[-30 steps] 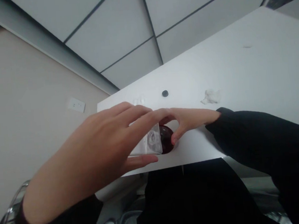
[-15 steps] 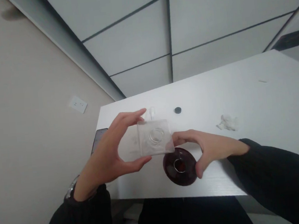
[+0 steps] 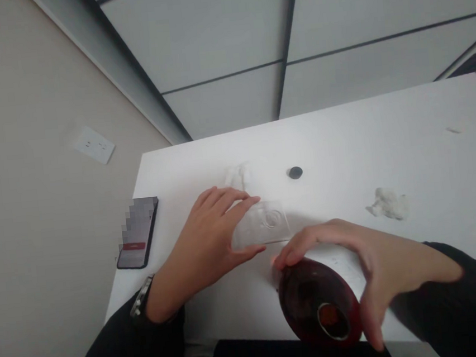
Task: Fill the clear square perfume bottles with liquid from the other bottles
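My left hand (image 3: 205, 249) grips a clear plastic square piece (image 3: 263, 227) by its left side, thumb below and fingers above, holding it low over the white table (image 3: 386, 147). A ring-shaped form shows inside the clear piece. My right hand (image 3: 364, 262) is curled around a dark red round dish (image 3: 319, 302) near the table's front edge, fingers on its far rim and thumb at its right side. A small ring lies in the dish.
A phone (image 3: 138, 233) lies at the table's left edge. A small black disc (image 3: 295, 172) and a clear crumpled bit (image 3: 237, 174) sit behind my hands. A white crumpled wad (image 3: 387, 203) lies to the right. A wall with a socket (image 3: 94, 144) is on the left.
My left hand has lowered the clear piece toward the table. My right hand has pulled the dark red dish nearer to me and tilted it. The view has shifted down.
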Tool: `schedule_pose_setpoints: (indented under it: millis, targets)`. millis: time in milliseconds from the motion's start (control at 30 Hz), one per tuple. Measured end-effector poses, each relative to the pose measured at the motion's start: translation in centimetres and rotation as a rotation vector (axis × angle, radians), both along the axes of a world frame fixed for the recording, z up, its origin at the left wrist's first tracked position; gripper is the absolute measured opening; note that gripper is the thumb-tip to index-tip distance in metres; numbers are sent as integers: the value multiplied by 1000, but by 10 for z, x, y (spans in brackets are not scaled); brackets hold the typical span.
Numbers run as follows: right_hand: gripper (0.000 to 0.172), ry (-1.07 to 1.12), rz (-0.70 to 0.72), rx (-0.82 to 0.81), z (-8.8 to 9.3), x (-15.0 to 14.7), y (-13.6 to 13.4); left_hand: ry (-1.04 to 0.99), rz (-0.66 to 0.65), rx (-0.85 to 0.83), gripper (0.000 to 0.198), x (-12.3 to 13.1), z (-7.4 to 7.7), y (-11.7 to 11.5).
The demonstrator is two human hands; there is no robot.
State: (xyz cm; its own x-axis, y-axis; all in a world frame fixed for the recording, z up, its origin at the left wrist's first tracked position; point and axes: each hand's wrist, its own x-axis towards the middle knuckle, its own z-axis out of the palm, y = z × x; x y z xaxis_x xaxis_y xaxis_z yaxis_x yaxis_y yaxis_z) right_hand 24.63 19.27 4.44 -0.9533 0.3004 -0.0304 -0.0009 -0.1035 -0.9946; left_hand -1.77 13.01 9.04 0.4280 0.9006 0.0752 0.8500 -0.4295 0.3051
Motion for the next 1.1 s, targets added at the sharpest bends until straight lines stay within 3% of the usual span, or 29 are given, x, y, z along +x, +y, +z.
schedule_pose_setpoints:
  millis: [167, 300, 433, 500, 633, 700, 833, 933, 1100]
  targets:
    - [86, 52, 15, 21, -2, 3, -2, 73, 12, -2, 73, 2, -8, -2]
    - [86, 84, 24, 76, -3, 4, -2, 68, -8, 21, 102, -8, -11, -7]
    - [79, 50, -26, 61, 0, 13, -10, -58, 90, -42, 126, -29, -15, -23]
    - [82, -18, -78, 88, 1, 22, -22, -158, 146, -103, 116, -39, -23, -34]
    - [101, -46, -298, 204, -9, 32, -62, -335, 374, -119, 72, -44, -47, -56]
    - [101, -56, -450, 294, -17, 28, -84, -440, 495, -74, 67, -42, -59, -69]
    - [94, -51, -669, 412, -29, 13, -114, -642, 631, -97, 76, -35, -76, -102]
    - [88, 23, -777, 411, -31, 10, -124, -748, 646, -175, 75, -24, -82, -125]
    - [78, 42, -886, 567, -27, 31, -134, -769, 453, -286, 79, 9, -81, -137]
